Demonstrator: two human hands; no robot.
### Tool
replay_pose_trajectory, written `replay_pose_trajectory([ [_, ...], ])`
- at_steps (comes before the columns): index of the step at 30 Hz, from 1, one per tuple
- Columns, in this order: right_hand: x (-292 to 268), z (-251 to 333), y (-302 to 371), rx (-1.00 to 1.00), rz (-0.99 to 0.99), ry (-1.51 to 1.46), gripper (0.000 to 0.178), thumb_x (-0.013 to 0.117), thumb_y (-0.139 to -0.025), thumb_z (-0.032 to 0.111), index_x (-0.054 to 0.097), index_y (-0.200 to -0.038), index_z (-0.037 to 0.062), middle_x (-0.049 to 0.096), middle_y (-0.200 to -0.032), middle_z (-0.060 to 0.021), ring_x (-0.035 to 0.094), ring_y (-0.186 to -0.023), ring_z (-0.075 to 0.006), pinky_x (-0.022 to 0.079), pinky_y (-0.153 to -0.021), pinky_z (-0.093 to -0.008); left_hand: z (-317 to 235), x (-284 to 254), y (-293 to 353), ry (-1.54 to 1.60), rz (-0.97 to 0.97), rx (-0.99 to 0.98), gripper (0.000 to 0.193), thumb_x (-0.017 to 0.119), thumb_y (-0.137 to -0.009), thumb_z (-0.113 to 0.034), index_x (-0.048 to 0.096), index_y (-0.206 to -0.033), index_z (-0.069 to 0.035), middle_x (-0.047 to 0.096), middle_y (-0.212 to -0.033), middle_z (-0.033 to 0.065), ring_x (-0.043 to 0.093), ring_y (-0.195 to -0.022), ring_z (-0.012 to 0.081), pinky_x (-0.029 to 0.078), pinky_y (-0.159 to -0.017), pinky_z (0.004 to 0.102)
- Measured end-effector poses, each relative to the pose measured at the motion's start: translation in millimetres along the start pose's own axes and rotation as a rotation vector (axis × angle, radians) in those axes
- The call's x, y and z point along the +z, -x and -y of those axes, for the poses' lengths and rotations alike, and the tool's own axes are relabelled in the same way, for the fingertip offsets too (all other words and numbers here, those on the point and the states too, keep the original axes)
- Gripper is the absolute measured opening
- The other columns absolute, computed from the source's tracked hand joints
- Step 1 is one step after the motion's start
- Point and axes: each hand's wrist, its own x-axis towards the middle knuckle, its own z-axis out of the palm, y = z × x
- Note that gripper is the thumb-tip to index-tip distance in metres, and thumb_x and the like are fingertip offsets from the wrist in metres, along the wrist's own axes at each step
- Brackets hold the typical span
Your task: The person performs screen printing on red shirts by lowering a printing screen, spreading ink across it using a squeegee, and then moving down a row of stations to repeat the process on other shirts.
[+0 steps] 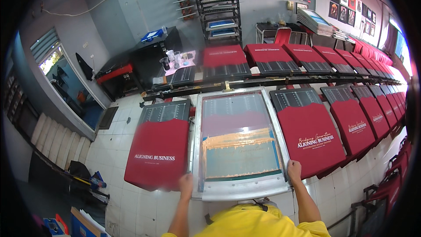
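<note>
Hands grip the near corners of a metal-framed printing screen (240, 142) that lies flat over the middle pallet of a long row. The left hand (186, 185) is closed on the frame's lower left corner, fingers wrapped over the rail, though motion blur there makes the exact finger placement hard to tell. The right hand (294, 170) is clamped on the lower right corner, thumb and fingers curled around the edge. The screen is a tall rectangle whose long axis runs away from the person, its far short end pointing toward the black rail (272, 80) that crosses the workspace, its near short end just in front of the yellow shirt (250, 221). So the frame stretches forward from between both hands, with the grips at its nearest end and the mesh well beyond them. Across the mesh sits a band of orange-tan ink (237, 138), above a teal patch. Just left of the screen lies a red fabric piece (158, 151) with white lettering on its pallet, touching or nearly touching the frame's left rail; just right lies another red fabric piece (312, 138) with white print, tilted slightly outward. More red pieces continue along the row to the right.
</note>
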Motion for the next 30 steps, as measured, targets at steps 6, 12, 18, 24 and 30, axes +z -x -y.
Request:
replay_pose_trajectory([
  [6, 7, 11, 0, 0.055, 0.043, 0.021, 0.039, 0.049, -0.095, 0.024, 0.063, -0.079, -0.0092, 0.061, -0.076, -0.0309, 0.064, -0.075, -0.0450, 0.046, -0.068, -0.0497, 3, -5, -13, 0.006, 0.005, -0.038, 0.028, 0.056, -0.092, -0.019, 0.063, -0.083, 0.006, 0.056, -0.067, 0.0124, 0.052, -0.067, 0.0170, 0.043, -0.065, 0.0378],
  [12, 10, 27, 11, 0.009, 0.014, 0.060, 0.036, 0.049, -0.093, 0.022, 0.064, -0.081, -0.0068, 0.062, -0.076, -0.0296, 0.063, -0.076, -0.0461, 0.046, -0.068, -0.0501, 1, -13, -20, -0.011, 0.074, -0.096, 0.029, 0.056, -0.092, -0.020, 0.067, -0.090, 0.006, 0.066, -0.078, 0.0157, 0.061, -0.076, 0.0201, 0.048, -0.073, 0.0374],
  [18, 15, 21, 8, 0.039, -0.001, 0.069, 0.034, 0.049, -0.092, 0.023, 0.066, -0.081, -0.0049, 0.064, -0.080, -0.0286, 0.064, -0.080, -0.0464, 0.047, -0.070, -0.0515, 28, -12, -30, -0.101, 0.119, -0.112, 0.031, 0.060, -0.090, -0.024, 0.072, -0.102, 0.003, 0.071, -0.092, 0.0236, 0.071, -0.090, 0.0308, 0.052, -0.081, 0.0386],
  [24, 30, 17, 11, 0.042, -0.053, 0.122, 0.035, 0.050, -0.093, 0.024, 0.066, -0.081, -0.0036, 0.065, -0.082, -0.0284, 0.064, -0.084, -0.0477, 0.047, -0.074, -0.0542, 26, -12, -30, -0.294, 0.141, -0.024, 0.027, 0.061, -0.089, -0.022, 0.075, -0.099, -0.001, 0.071, -0.092, 0.0241, 0.070, -0.088, 0.0361, 0.053, -0.079, 0.0408],
  [30, 15, 25, 15, -0.006, 0.071, 0.154, 0.028, 0.054, -0.092, 0.023, 0.065, -0.094, -0.0029, 0.065, -0.089, -0.0265, 0.063, -0.087, -0.0449, 0.047, -0.074, -0.0512, -6, -20, -17, -0.319, 0.029, 0.107, 0.023, 0.063, -0.089, -0.017, 0.074, -0.100, 0.000, 0.072, -0.093, 0.0225, 0.070, -0.088, 0.0349, 0.053, -0.079, 0.0391],
])
